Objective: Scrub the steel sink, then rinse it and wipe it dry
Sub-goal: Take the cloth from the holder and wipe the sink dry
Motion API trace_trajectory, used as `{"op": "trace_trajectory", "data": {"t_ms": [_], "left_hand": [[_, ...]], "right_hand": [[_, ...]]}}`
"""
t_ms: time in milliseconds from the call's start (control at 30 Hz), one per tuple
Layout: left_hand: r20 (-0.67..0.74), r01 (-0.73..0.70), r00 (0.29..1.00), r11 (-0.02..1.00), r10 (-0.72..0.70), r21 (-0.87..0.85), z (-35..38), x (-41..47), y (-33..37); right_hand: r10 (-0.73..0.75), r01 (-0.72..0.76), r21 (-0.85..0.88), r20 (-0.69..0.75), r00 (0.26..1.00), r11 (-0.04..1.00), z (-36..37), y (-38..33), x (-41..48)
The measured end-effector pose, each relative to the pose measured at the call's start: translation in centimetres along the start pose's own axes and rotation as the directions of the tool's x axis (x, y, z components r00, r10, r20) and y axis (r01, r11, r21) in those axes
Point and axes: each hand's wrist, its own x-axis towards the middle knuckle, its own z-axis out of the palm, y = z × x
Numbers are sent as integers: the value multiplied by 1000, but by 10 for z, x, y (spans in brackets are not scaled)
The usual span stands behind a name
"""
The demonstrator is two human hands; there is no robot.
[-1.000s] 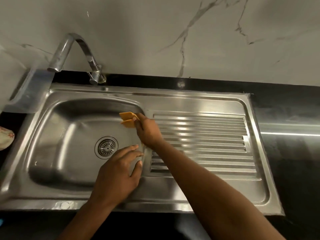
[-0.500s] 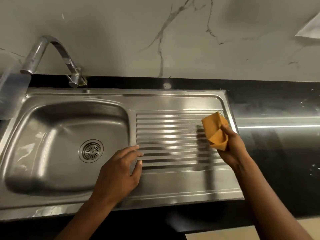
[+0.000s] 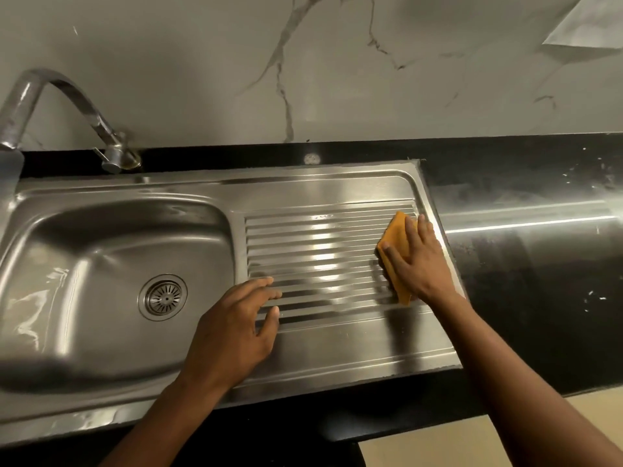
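Note:
The steel sink (image 3: 320, 187) fills the view, with a basin (image 3: 84, 264) and round drain (image 3: 162, 297) on the left and a ribbed drainboard (image 3: 320, 251) on the right. My right hand (image 3: 416, 261) lies flat on an orange cloth (image 3: 394, 235), pressing it onto the drainboard's right end. The cloth shows above and below the hand. My left hand (image 3: 236, 328) rests palm down on the drainboard's front left corner, fingers apart, holding nothing.
A curved steel tap (image 3: 67, 102) stands at the back left, its spout over the basin's left edge. A black counter (image 3: 539, 264) with white specks runs to the right. A marble-patterned wall (image 3: 303, 69) rises behind. The counter's front edge is close below my arms.
My right hand carried the orange cloth from the basin's back right rim across to the drainboard's right end, then laid it flat and pressed down. My left hand stayed put.

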Motion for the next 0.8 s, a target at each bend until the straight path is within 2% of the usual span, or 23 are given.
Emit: {"op": "trace_trajectory", "data": {"t_ms": [100, 200, 367, 633, 800], "left_hand": [[14, 6, 1000, 1000, -6, 2, -3, -1, -1], [13, 37, 999, 999, -37, 13, -7, -3, -9], [41, 65, 997, 998, -66, 24, -16, -10, -24], [28, 66, 997, 997, -67, 27, -31, -15, -42], [21, 92, 995, 995, -93, 42, -38, -18, -42]], "right_hand": [[70, -68, -130, 9, 998, 989, 28, -8, 1], [118, -123, -82, -66, 991, 989, 43, -26, 1], [146, -154, -81, -98, 984, 985, 55, -65, 14], [33, -37, -103, -39, 999, 994, 95, -156, 17], [-231, 238, -131, 67, 971, 962, 121, -220, -6]]}}
